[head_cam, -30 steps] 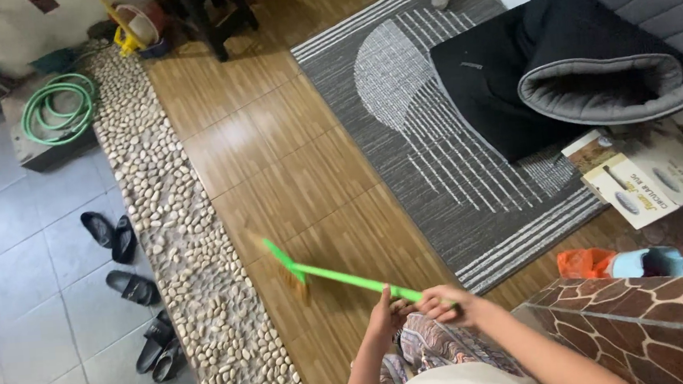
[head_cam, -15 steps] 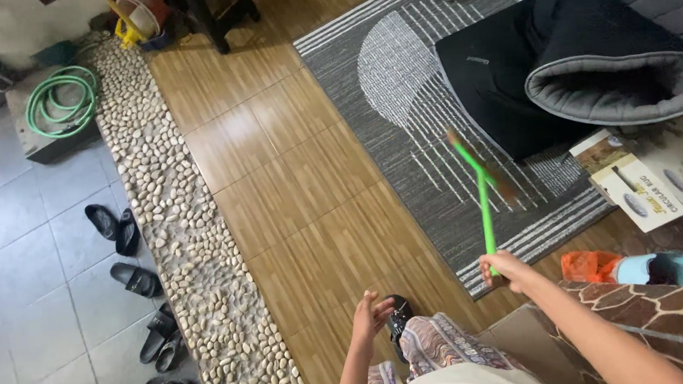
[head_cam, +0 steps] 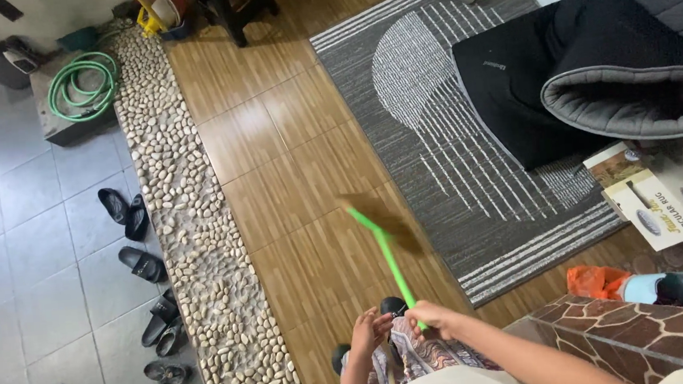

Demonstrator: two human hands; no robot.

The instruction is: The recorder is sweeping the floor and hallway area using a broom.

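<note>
Head view: the bright green plastic-handled broom [head_cam: 387, 253] runs as one long slanted line, its lower end at the person's waist and its upper end out over the floor. The right hand [head_cam: 435, 319] is the grip that carries it, fingers wrapped round the bottom of the green stick. The left hand [head_cam: 367, 331] sits just beside it, on the left, fingers curled; whether it is closed on the handle or only near its end I cannot tell, since the stick's tip is hidden between the two hands.

From the grip, the broom's long axis points up and to the left in the picture, away from the body. Its brown bristle head [head_cam: 382, 215] is motion-blurred and lies at the far end, over the brown wood-pattern plank floor [head_cam: 272, 140], just beside the left edge of the grey striped rug with a pale half-circle design [head_cam: 450, 126]. So the working end is well ahead of both hands, and the right hand is the one nearer the stick's line.

To the left of the planks runs a strip of pale pebbles [head_cam: 190, 228], then grey tiles [head_cam: 29, 241] with several dark sandals [head_cam: 126, 215]. A coiled green garden hose [head_cam: 81, 82] lies at the top left. A black and grey folded cushion seat [head_cam: 592, 75] rests on the rug's right side.
</note>
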